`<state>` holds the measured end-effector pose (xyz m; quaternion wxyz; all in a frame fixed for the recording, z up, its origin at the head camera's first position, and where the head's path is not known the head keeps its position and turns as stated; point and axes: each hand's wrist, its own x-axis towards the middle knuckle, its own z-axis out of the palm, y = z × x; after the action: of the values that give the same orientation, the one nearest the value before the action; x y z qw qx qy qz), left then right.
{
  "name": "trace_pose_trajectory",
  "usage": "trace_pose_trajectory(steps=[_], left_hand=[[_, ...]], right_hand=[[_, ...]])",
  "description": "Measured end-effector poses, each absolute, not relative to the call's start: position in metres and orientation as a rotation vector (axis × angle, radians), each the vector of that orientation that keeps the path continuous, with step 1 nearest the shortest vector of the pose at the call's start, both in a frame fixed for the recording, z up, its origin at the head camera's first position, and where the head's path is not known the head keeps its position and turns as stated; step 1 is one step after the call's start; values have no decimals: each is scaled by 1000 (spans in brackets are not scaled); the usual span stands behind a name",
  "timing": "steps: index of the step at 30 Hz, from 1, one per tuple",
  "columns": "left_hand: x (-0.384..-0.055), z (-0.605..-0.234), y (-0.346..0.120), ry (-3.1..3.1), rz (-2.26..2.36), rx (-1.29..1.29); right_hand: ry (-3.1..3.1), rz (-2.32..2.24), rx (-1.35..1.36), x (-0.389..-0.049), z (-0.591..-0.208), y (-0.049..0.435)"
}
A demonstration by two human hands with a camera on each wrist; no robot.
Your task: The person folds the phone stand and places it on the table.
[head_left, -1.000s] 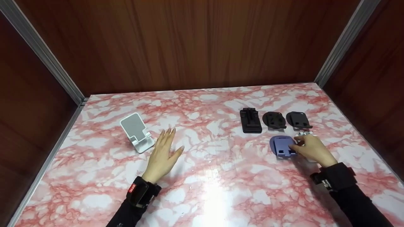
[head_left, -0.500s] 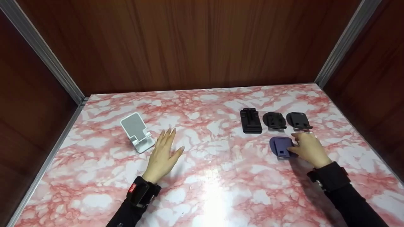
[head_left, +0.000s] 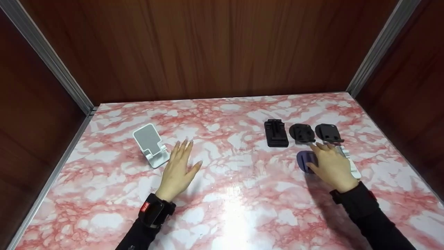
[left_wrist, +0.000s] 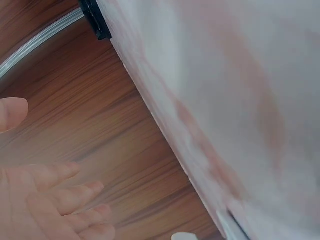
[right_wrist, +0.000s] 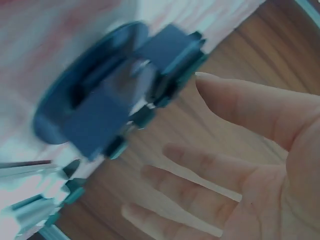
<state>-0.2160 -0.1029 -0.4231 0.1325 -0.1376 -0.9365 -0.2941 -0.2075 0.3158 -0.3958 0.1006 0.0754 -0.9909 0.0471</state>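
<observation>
My left hand (head_left: 177, 172) has its fingers extended and lies beside a white phone stand (head_left: 148, 141) with a grey pad, which stands unfolded at the left. My right hand (head_left: 331, 166) is over a purple round-based phone stand (head_left: 304, 161), hiding much of it. Its fingers are spread and hold nothing, as the right wrist view shows with the hand (right_wrist: 260, 185) apart from the bluish-looking stand (right_wrist: 97, 120). A folded white phone stand (head_left: 354, 171) lies partly covered by the same hand.
Behind the right hand lie a black rectangular phone stand (head_left: 276, 133) and two black round-based ones, the nearer-to-middle stand (head_left: 301, 133) and the right stand (head_left: 329, 133). Dark wooden panels (head_left: 222, 48) wall in the pink marbled table (head_left: 222, 205).
My right hand has moved a little left over the purple phone stand, and its fingers have straightened. More of the folded white phone stand shows at its right. The left hand stays put.
</observation>
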Motion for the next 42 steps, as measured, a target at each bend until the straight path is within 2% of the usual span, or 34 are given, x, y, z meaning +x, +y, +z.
trace_pose_trajectory(steps=[12, 23, 33, 42], left_hand=[[-219, -403, -119, -2707, -889, -338], [-225, -387, -147, -2682, -906, -219], [-237, -389, -190, -2574, -966, -86], [-244, -397, -222, -2538, -1255, 47]], right_hand=[[-2932, 237, 379, -211, -378, 277], [-2933, 223, 513, -217, -393, 258], [-2920, 266, 624, -213, -407, 247], [-2914, 271, 639, -213, -407, 244]])
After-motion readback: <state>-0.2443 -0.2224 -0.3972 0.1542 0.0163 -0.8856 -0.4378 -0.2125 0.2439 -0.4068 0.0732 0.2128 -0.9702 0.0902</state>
